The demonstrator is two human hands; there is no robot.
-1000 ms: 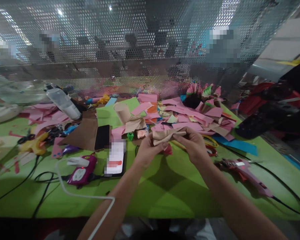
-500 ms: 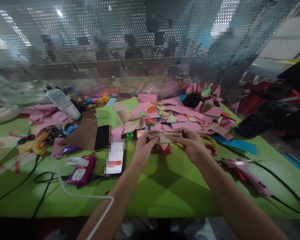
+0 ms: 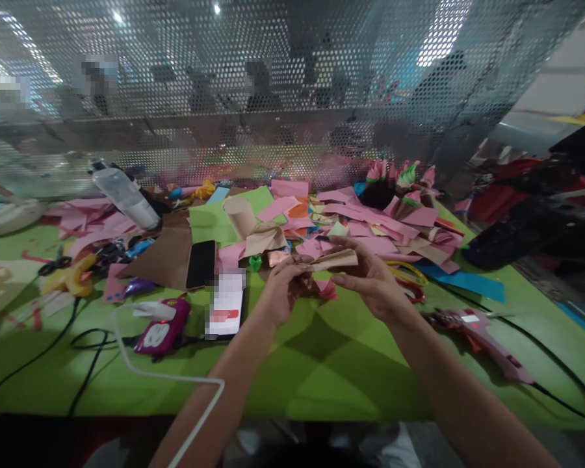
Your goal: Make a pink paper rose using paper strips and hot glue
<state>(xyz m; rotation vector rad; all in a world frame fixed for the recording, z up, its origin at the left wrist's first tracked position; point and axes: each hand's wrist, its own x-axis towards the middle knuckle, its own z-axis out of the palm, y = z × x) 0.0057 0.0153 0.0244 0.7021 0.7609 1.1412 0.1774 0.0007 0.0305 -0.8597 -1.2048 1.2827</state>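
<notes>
A folded strip of tan paper [image 3: 335,260] is held above the table, level and slightly tilted up to the right. My left hand [image 3: 283,292] is closed on its left end, with fingertips curled inward. My right hand [image 3: 376,285] surrounds the other end with thumb and index finger spread apart; whether the paper touches the palm side is hidden. Just below the strip lies a small red-pink paper piece [image 3: 327,290]. Behind my left hand are a crumpled tan paper [image 3: 266,240] and a small green piece [image 3: 255,262].
A glue gun [image 3: 490,344] with its cord lies at right, near yellow-handled scissors [image 3: 409,273]. Two phones, one dark [image 3: 201,263] and one lit [image 3: 227,302], sit left of my hands beside a purple power strip [image 3: 163,328]. Pink paper scraps [image 3: 370,218] cover the back; a bottle [image 3: 127,198] leans there.
My right hand has loosened from the paper strip and its fingers have spread. The strip, stretched between both hands before, now angles up to the right from my left hand.
</notes>
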